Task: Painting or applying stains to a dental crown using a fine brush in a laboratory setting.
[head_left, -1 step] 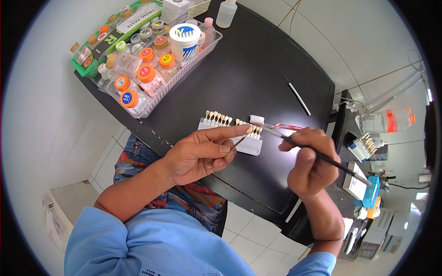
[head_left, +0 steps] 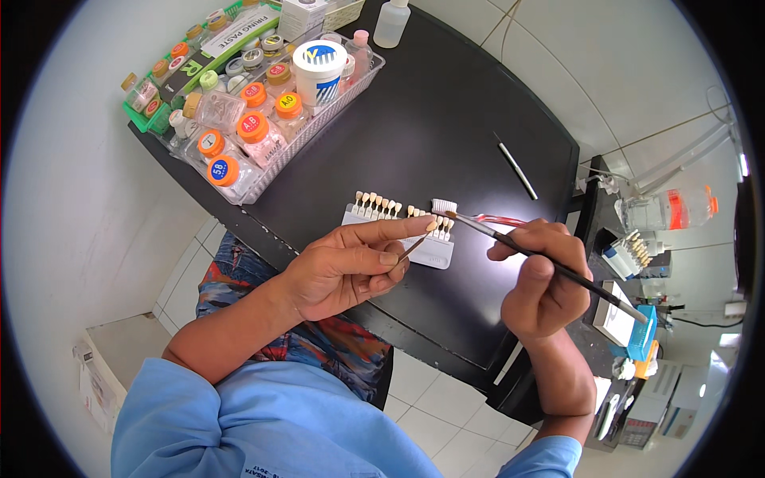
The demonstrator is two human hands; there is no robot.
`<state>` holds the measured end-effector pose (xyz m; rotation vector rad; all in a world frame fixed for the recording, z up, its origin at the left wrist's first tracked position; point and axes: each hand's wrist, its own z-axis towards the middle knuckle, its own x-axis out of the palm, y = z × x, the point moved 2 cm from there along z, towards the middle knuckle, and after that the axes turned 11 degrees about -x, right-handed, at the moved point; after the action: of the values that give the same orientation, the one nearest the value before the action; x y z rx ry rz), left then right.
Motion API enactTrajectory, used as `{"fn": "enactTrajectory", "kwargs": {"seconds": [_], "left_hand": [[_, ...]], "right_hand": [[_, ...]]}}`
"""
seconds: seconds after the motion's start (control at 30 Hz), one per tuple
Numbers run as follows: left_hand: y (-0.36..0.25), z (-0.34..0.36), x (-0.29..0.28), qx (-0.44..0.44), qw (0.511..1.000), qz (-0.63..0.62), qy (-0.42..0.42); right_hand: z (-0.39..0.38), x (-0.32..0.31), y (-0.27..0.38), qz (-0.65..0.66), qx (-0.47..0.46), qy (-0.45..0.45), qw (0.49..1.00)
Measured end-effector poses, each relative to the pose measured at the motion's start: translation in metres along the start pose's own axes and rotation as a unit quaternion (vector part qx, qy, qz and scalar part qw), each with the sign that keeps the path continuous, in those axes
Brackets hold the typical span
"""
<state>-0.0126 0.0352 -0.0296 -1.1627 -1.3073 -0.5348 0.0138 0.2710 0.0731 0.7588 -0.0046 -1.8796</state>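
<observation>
My left hand (head_left: pixel 351 267) pinches a thin brown stick (head_left: pixel 411 248) between thumb and fingers. On the stick's upper end sits a small ivory tooth crown (head_left: pixel 431 226), close to my index fingertip. My right hand (head_left: pixel 546 279) is closed round a paintbrush (head_left: pixel 518 248) with a dark handle, a silver ferrule and brown bristles. Its bristle tip hovers just right of the crown, apart from it as far as I can see. Beneath my hands lies a pale grey shade guide (head_left: pixel 434 253) with a row of tooth-shaped tabs, partly hidden by my left hand.
A toothbrush (head_left: pixel 443 206) with a red handle lies behind the shade guide. At the far left stands a clear plastic basket (head_left: pixel 275 171) of jars. A slim pen-like tool (head_left: pixel 518 170) and a squeeze bottle (head_left: pixel 391 25) are on the black table (head_left: pixel 414 119). A side counter adjoins at right.
My right hand has shifted slightly right and down, and the brush tip, blurred before, shows sharply a little above and right of the crown. My left hand has stayed in place.
</observation>
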Motion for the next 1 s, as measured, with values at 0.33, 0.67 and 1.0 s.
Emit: {"fn": "enactTrajectory", "kwargs": {"seconds": [0.33,0.67,1.0], "left_hand": [[0.002,0.000,-0.002,-0.006,1.000,0.007,0.010],[0.003,-0.002,0.003,-0.039,0.998,0.049,0.012],[0.006,-0.002,0.010,0.010,0.992,0.125,0.014]], "right_hand": [[0.009,-0.003,-0.004,-0.054,-0.062,-0.016,0.996],[0.008,0.022,0.000,0.011,0.056,0.168,0.984],[0.002,0.020,-0.009,0.041,0.080,0.187,0.978]]}}
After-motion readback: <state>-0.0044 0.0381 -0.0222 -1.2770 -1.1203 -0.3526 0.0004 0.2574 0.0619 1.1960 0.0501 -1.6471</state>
